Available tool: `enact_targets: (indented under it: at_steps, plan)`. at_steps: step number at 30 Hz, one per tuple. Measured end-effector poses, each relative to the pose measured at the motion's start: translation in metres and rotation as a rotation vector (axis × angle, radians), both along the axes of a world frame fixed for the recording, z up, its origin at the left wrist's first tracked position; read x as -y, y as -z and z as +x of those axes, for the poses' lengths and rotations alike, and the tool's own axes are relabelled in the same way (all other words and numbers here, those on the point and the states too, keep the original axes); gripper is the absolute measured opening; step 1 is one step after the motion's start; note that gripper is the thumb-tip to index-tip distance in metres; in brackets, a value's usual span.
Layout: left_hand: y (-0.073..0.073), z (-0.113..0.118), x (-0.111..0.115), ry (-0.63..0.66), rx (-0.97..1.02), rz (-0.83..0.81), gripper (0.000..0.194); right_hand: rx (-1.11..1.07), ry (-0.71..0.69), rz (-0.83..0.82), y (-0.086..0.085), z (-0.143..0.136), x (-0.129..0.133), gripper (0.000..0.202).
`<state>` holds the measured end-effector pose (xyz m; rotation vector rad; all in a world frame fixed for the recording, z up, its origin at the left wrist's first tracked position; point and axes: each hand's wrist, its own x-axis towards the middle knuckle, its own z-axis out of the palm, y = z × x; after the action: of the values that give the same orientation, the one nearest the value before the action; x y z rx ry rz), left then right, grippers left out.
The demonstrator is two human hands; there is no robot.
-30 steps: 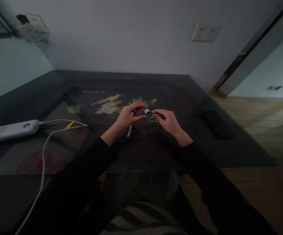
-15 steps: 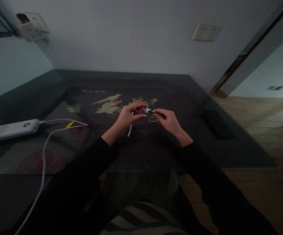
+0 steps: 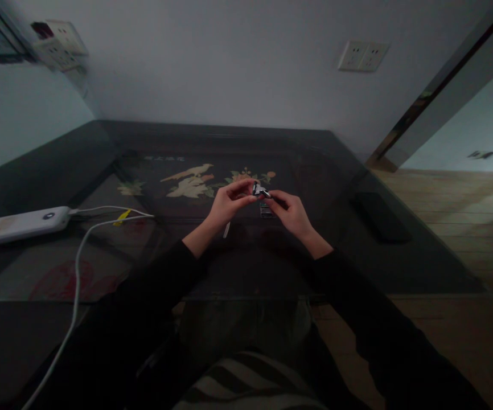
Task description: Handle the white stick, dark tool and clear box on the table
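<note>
Near the middle of the dark table, my left hand (image 3: 226,206) pinches a small shiny metallic piece (image 3: 260,190) between thumb and fingers. My right hand (image 3: 292,214) is closed at the right end of the same piece, its fingertips close to those of my left hand. What the piece is cannot be made out. Just below the fingertips, a small clear case (image 3: 266,210) lies on the table, partly covered by my right hand. A thin white strip (image 3: 226,229) shows below my left hand.
The glass-topped table (image 3: 246,267) has a bird and flower picture. A white power bank (image 3: 22,225) with a white cable (image 3: 77,273) and yellow tie (image 3: 122,217) lies left. A black flat object (image 3: 381,217) lies right. Wall sockets (image 3: 363,56) are behind.
The metallic piece has turned slightly between my fingers, and my left hand has moved a little to the right. Less of the white strip shows.
</note>
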<state>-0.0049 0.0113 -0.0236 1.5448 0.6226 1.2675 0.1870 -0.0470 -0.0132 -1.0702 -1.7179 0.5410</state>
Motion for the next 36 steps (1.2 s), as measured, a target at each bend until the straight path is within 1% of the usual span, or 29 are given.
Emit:
enact_targets:
  at_steps: [6, 9, 12, 22, 29, 36]
  plan:
    - [-0.012, -0.009, -0.003, 0.005, -0.139, 0.111, 0.046, 0.113, -0.024, 0.014, -0.007, 0.011, -0.003, 0.029]
    - [-0.015, -0.012, -0.003, -0.002, -0.220, 0.191, 0.049, 0.143, -0.011, 0.017, -0.008, 0.014, -0.004, 0.027]
    - [-0.018, -0.014, -0.003, 0.000, -0.286, 0.233, 0.048, 0.154, -0.009, 0.030, -0.008, 0.015, -0.006, 0.027]
    - [-0.022, -0.017, -0.002, 0.033, -0.321, 0.227, 0.052, 0.184, 0.006, 0.067, -0.007, 0.016, -0.006, 0.021]
    - [-0.021, -0.017, -0.004, 0.022, -0.323, 0.239, 0.048, 0.199, 0.014, 0.077, -0.004, 0.019, -0.008, 0.020]
    - [-0.017, -0.015, -0.004, 0.034, -0.281, 0.194, 0.049, 0.192, 0.005, 0.062, -0.005, 0.018, -0.007, 0.027]
